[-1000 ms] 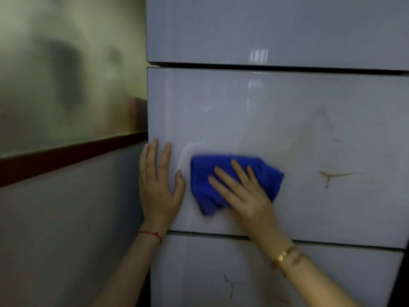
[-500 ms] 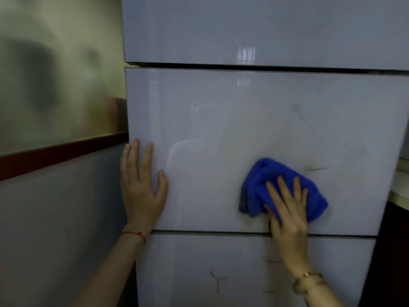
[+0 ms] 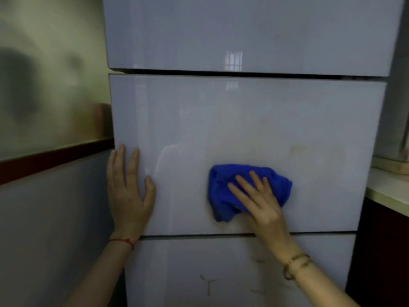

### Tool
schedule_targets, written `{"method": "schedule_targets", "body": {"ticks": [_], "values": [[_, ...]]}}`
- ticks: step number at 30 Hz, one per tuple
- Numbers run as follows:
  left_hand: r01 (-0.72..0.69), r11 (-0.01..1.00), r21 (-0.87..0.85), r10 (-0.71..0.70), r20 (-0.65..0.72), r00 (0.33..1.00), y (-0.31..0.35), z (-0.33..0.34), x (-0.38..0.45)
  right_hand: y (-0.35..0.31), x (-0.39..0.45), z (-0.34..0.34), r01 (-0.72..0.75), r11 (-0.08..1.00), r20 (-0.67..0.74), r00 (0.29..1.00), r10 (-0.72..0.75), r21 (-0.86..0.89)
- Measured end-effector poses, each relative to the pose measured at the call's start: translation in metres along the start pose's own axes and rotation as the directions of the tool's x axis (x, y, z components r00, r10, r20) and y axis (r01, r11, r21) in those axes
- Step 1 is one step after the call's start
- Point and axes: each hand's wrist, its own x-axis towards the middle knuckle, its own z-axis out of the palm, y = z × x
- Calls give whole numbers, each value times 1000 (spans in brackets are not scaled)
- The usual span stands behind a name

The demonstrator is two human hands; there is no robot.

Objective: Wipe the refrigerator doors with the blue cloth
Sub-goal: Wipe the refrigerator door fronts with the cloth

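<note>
My right fingers (image 3: 247,182) are spread flat on the blue cloth (image 3: 223,191), pressing it vs the middle door (image 3: 243,120), not gripping. Cloth is bunched, low on that door, right of centre, just above the gap to the bottom door (image 3: 232,273). Left hand (image 3: 129,196) lies flat & released on the door's left edge, holding nothing. Red string (image 3: 124,241) on left wrist, bracelet (image 3: 295,265) on right. Top door (image 3: 243,32) above; pale surface (image 3: 387,193) at far right.

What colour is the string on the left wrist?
Red string, clearest in the head view.
</note>
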Motion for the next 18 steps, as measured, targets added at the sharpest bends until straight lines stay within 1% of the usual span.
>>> {"method": "schedule_targets", "body": {"ticks": [1, 2, 3, 4, 5, 6, 7, 8, 9, 10, 11, 12, 13, 14, 15, 16, 17, 18], "values": [[3, 1000, -1, -3, 0, 1000, 0, 0, 0, 12, 1, -8, -33, 999, -22, 999, 33, 5], [9, 1000, -1, -9, -1, 1000, 1, 0, 1, 22, 12, -15, -102, 994, -74, 992, 103, 25], [15, 1000, 1, -15, -4, 1000, 1, 0, 1, 31, 32, -20, -189, 980, -161, 967, 195, 53], [18, 1000, 2, -18, -7, 1000, 1, 0, 0, 37, 58, -26, -287, 953, -253, 919, 302, 96], [17, 1000, 1, -17, -7, 1000, 1, 1, 0, 37, 87, -29, -369, 917, -333, 855, 399, 151], [15, 1000, -2, -15, -6, 1000, 2, 1, 0, 31, 111, -28, -426, 883, -376, 799, 469, 196], [14, 1000, -5, -14, -4, 1000, 2, 1, -1, 19, 127, -21, -439, 874, -392, 781, 486, 210], [14, 1000, -7, -14, -2, 1000, 2, 1, -1, 3, 133, -11, -395, 900, -380, 815, 437, 186], [14, 1000, -8, -14, 3, 1000, 1, 1, -1, -17, 126, 2, -308, 940, -339, 877, 340, 146], [14, 1000, -10, -14, 9, 1000, 0, 1, -1, -38, 107, 15, -197, 975, -261, 940, 218, 106], [14, 1000, -12, -14, 14, 1000, -2, 1, -1, -53, 83, 25, -73, 995, -179, 980, 85, 70], [10, 1000, -10, -10, 17, 1000, -3, 1, 0, -58, 59, 29, 30, 999, -95, 995, -27, 35], [6, 1000, -6, -6, 18, 1000, -3, 1, 0, -52, 39, 27, 107, 994, -34, 994, -107, 3], [4, 1000, -4, -4, 15, 1000, -3, 1, 1, -38, 28, 20, 148, 989, 2, 989, -148, -17], [1, 1000, -3, -1, 11, 1000, -2, 1, 1, -21, 25, 11, 145, 989, 5, 989, -145, -31], [0, 1000, -4, 0, 7, 1000, -1, 1, 1, -5, 30, 2, 85, 996, -19, 996, -85, -20], [1, 1000, -5, -1, 2, 1000, 0, 1, 0, 9, 43, -6, -22, 1000, -89, 996, 22, 5], [5, 1000, -5, -5, -3, 1000, 1, 1, 0, 21, 63, -14, -148, 988, -181, 971, 153, 41]]}}
